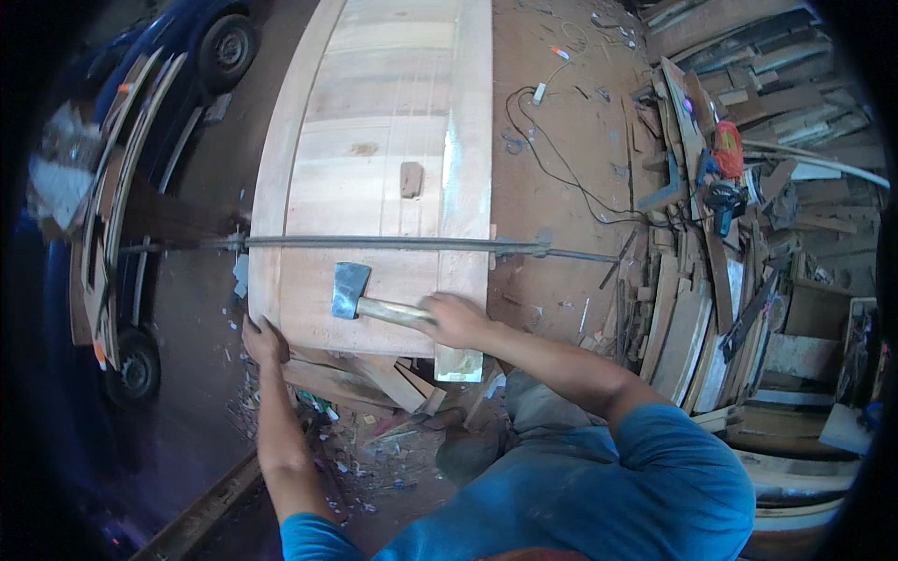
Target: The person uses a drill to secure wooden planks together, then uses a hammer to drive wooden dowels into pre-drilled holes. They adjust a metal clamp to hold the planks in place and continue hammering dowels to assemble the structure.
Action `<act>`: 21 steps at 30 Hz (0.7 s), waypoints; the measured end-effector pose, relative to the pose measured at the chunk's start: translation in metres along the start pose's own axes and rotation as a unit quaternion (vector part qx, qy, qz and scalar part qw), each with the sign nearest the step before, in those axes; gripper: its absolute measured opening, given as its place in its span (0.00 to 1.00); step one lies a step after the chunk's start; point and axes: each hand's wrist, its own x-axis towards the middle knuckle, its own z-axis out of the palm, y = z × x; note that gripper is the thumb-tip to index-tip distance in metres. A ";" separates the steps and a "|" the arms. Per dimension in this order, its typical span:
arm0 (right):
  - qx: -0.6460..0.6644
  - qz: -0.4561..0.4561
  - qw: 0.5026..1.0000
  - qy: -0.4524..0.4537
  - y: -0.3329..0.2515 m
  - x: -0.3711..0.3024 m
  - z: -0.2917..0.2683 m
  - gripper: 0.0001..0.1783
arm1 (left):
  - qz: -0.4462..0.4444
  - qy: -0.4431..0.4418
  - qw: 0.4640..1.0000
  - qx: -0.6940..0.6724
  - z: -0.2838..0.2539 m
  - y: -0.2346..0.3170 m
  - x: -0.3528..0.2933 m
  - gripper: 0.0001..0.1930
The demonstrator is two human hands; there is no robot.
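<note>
Count: one hatchet (371, 308), one wooden door panel (346, 196), one small wood block (412, 179), at least one long bar clamp (374, 242).

Two hands, well apart. Right hand (456, 321) is closed around the near end of the hatchet's pale wooden handle, over the near right part of the panel. Left hand (266, 341) touches the panel's near left corner; cannot tell whether it grips the edge. Hatchet head lies to the left of the right hand, on the near side of the clamp; cannot tell whether it touches the wood. The block sits alone on the far side of the clamp, right of the panel's middle.

Surface: panel is pale bare wood, with one dark knot patch left of the block. The clamp spans it left to right, overhanging both sides. Wood offcuts (374, 379) lie below the near edge.

Room: brown floor (561, 309), littered with scraps. Left: one blue vehicle (154, 51), two wheels visible, beside a stack of boards (122, 187). Right: heaped timber (795, 112), with one orange-red bag (728, 150) near its left side.
</note>
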 end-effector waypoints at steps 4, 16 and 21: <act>0.159 0.120 0.976 0.088 0.090 -0.094 -0.044 0.23 | 0.009 0.119 0.986 -0.120 0.002 0.090 -0.051 0.22; 0.519 0.462 0.645 0.319 0.327 -0.257 -0.050 0.27 | 0.142 -0.412 0.770 -0.465 -0.032 0.492 -0.271 0.20; 0.576 0.393 0.636 0.330 0.343 -0.268 -0.045 0.31 | 0.222 -0.464 0.728 -0.453 -0.047 0.548 -0.310 0.22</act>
